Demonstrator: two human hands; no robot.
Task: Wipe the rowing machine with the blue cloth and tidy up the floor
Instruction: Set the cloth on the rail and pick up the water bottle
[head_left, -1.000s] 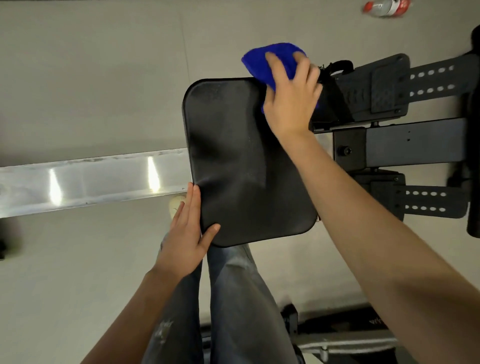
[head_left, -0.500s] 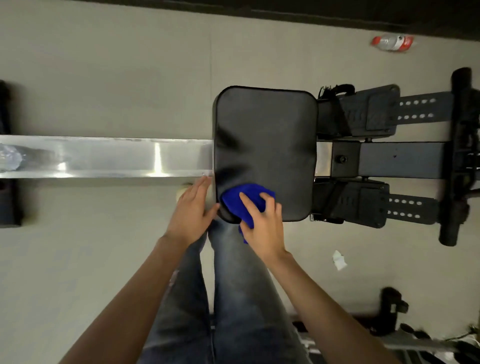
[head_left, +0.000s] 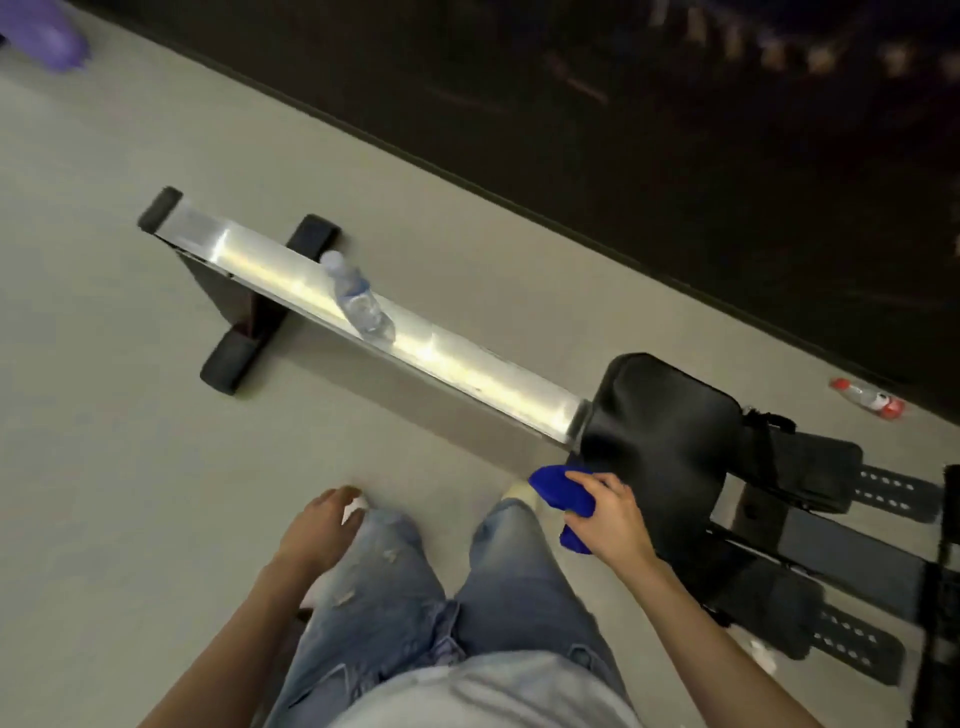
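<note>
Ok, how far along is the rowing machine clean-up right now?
Done: the seat got cloth passes, far corner then near edge, over the last second. In hand: the right hand grips the blue cloth by the seat; the left hand hangs free. Left: the rail, with a clear bottle lying on it, plus a red-capped bottle and white scrap on the floor.

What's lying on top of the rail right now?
A clear bottle lies on its side on the rail. The seat covers the rail's other end, hiding anything there.

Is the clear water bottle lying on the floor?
No, the clear bottle lies on its side on the rowing machine's silver rail.
</note>
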